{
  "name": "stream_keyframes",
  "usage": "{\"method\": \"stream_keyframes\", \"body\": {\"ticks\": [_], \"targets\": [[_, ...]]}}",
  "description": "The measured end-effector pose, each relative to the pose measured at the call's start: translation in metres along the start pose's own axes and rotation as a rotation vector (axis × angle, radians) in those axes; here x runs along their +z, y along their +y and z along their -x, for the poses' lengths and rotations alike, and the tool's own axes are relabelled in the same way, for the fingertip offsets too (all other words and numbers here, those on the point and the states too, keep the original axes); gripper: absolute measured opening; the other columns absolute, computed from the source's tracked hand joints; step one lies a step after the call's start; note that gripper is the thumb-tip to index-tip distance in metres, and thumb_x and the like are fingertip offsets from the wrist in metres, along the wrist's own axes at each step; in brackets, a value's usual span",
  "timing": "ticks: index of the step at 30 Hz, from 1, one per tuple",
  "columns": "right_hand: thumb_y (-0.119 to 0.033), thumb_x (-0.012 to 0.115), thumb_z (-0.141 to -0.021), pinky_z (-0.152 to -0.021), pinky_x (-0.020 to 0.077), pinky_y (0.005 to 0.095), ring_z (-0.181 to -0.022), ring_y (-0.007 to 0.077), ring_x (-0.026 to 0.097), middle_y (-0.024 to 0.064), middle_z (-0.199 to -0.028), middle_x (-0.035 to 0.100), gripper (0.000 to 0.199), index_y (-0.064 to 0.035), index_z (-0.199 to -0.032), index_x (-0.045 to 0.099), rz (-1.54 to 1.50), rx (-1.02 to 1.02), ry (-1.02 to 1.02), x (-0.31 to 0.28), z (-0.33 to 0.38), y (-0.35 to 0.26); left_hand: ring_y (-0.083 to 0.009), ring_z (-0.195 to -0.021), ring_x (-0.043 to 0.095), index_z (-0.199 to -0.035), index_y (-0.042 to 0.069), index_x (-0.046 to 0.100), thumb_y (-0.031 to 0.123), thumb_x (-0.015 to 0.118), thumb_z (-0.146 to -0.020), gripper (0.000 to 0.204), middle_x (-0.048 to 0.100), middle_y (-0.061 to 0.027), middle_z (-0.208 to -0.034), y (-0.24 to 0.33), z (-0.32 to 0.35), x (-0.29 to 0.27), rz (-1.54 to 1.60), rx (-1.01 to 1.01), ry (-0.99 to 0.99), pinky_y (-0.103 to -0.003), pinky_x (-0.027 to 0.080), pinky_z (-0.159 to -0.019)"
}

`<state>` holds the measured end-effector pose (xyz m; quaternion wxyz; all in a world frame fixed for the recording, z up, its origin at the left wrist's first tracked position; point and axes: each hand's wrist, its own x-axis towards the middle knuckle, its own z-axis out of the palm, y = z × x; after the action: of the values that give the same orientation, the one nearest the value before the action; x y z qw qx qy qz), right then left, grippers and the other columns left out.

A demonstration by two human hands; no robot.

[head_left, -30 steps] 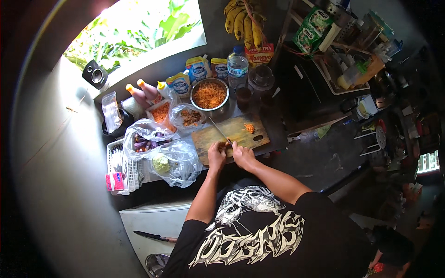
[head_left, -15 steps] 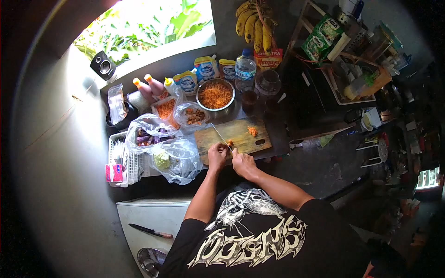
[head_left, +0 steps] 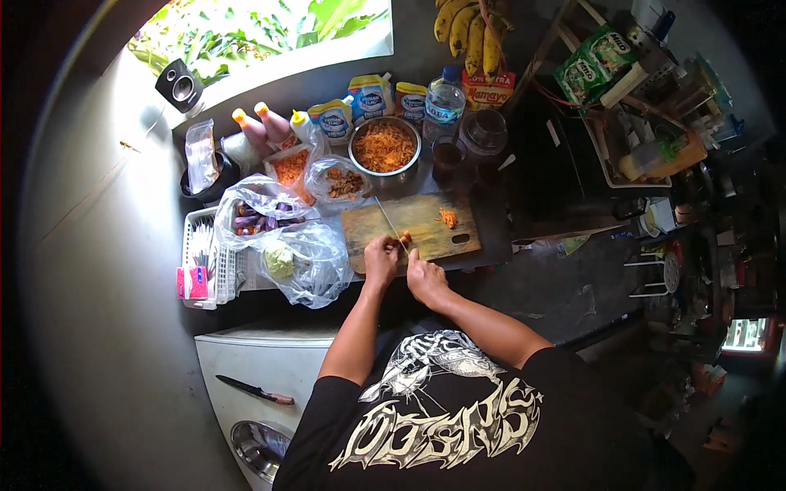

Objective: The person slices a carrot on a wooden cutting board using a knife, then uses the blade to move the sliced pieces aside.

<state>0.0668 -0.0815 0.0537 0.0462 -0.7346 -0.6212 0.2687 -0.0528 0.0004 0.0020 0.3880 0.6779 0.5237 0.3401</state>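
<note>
A wooden cutting board [head_left: 364, 225] lies at the counter's near edge. My right hand [head_left: 427, 281] is closed round the handle of a kitchen knife [head_left: 387, 214], whose thin blade slants away to the far left across the board. On the board's near left side, the bent fingers of my left hand [head_left: 381, 260] press on a small orange-brown piece of food [head_left: 405, 236] close beside the blade. My fingers partly hide this piece, and I cannot tell its kind. A small heap of orange shreds [head_left: 448, 218] sits at the board's right, near its handle slot.
Behind the board stands a steel bowl [head_left: 385, 170] of orange shreds, with a water bottle [head_left: 444, 106] and pouches beyond. Plastic bags of purple vegetables [head_left: 260, 221] and a pale green cabbage [head_left: 278, 260] crowd the left. A second knife [head_left: 254, 389] lies on a white surface, lower left.
The whole view has shifted, so the counter's far things sit higher in the picture. Both hands stay at the board, the right still on the knife and the left on the small piece.
</note>
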Motion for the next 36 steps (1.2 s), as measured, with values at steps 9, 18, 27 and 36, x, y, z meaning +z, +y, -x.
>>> {"method": "stream_keyframes", "body": {"ticks": [9,18,27,36], "targets": [[-0.023,0.048,-0.099,-0.076,0.0536,0.0597,-0.084,0.0486,0.068,0.0299,-0.087,0.069,0.034,0.0025,-0.122,0.049,-0.101,-0.005,0.074,0.011,-0.024,0.015,-0.0365,-0.079,0.067,-0.091,-0.002,0.064,0.000,0.067,-0.082,0.009,0.066,-0.0202,-0.086,0.010,0.010,0.002,-0.108,0.066,0.061,-0.044,0.053,-0.073],[-0.030,0.055,-0.097,-0.076,0.0523,0.0601,-0.084,0.0498,0.067,0.0282,-0.087,0.069,0.027,-0.0056,-0.109,0.054,-0.181,-0.016,0.139,-0.030,-0.021,0.037,-0.0298,-0.087,0.070,-0.103,-0.001,0.067,0.003,0.065,-0.088,0.016,0.071,-0.0176,-0.096,-0.002,0.018,-0.020,-0.018,-0.083,0.117,-0.039,0.054,-0.081],[-0.030,0.056,-0.095,-0.078,0.0508,0.0616,-0.086,0.0521,0.066,0.0314,-0.087,0.067,0.030,-0.0032,-0.108,0.055,-0.227,0.006,0.111,-0.007,-0.030,0.035,-0.0273,-0.075,0.062,-0.103,0.005,0.073,0.006,0.061,-0.091,0.017,0.064,-0.0148,-0.088,0.003,0.026,-0.027,-0.087,-0.043,0.008,-0.038,0.051,-0.073],[-0.030,0.056,-0.095,-0.080,0.0512,0.0616,-0.088,0.0521,0.066,0.0318,-0.091,0.068,0.031,-0.0047,-0.112,0.054,-0.154,-0.051,0.050,-0.005,-0.042,0.007,-0.0389,-0.095,0.065,-0.105,0.003,0.073,0.010,0.062,-0.090,0.020,0.067,-0.0195,-0.099,0.014,0.021,-0.020,-0.197,-0.004,0.044,-0.045,0.052,-0.083]]}}
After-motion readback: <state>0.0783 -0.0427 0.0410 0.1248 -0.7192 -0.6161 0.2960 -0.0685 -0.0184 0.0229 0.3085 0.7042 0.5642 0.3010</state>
